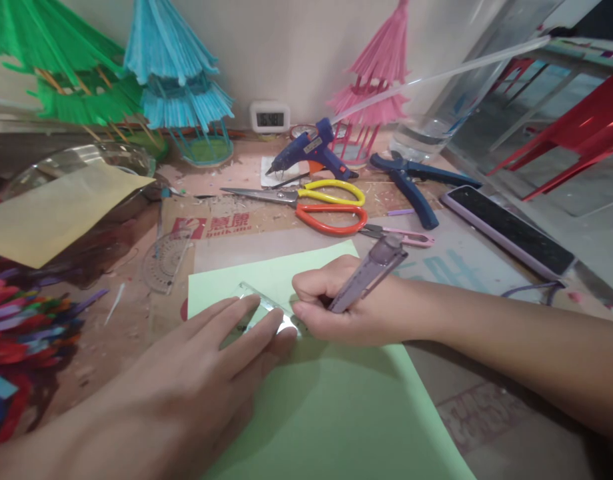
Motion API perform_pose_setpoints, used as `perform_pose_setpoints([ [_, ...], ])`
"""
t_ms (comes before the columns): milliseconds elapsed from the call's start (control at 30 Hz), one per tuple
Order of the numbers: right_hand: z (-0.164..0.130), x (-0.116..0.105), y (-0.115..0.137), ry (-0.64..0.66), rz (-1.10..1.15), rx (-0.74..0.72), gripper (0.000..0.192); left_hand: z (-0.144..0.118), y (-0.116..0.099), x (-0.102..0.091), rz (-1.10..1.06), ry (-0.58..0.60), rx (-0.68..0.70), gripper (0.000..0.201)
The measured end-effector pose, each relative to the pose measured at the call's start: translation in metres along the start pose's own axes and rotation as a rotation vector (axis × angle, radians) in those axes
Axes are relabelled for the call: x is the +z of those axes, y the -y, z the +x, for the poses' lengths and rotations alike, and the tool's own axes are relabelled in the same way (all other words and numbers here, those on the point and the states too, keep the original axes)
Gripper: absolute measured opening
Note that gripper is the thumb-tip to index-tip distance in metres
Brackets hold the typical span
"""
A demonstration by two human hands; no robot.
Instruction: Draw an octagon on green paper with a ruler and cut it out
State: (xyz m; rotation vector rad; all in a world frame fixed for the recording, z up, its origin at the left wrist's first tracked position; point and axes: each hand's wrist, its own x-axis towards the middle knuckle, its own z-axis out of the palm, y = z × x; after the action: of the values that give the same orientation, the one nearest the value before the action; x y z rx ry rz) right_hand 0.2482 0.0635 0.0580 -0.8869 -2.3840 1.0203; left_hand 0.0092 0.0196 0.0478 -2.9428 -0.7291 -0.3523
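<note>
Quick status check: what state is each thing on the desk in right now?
Left hand: flat, pressing the ruler.
Right hand: gripping the pen.
Ruler: flat on the paper.
Pen: tilted, tip at the ruler's edge.
Green paper: flat on the desk.
Scissors: closed, lying flat.
Glue gun: resting on the desk.
Phone: screen dark.

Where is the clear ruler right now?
In the head view, the clear ruler lies flat on the green paper, left of centre, pressed down by the left hand, with the right hand holding a purple pen at its right end.
</note>
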Motion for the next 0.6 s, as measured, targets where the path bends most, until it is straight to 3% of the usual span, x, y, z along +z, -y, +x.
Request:
perform_pose_setpoints([
  [367,0.0001,0.0004,-0.0005,0.018,0.014,0.026,0.031,-0.0003,0.0012,0.0,-0.076,-0.01,-0.022,0.043],
  [600,-0.0002,0.0014,-0.0003,0.003,0.012,0.012,0.031,0.001,0.0002,-0.0008,-0.012,-0.022,0.001,0.045],
])
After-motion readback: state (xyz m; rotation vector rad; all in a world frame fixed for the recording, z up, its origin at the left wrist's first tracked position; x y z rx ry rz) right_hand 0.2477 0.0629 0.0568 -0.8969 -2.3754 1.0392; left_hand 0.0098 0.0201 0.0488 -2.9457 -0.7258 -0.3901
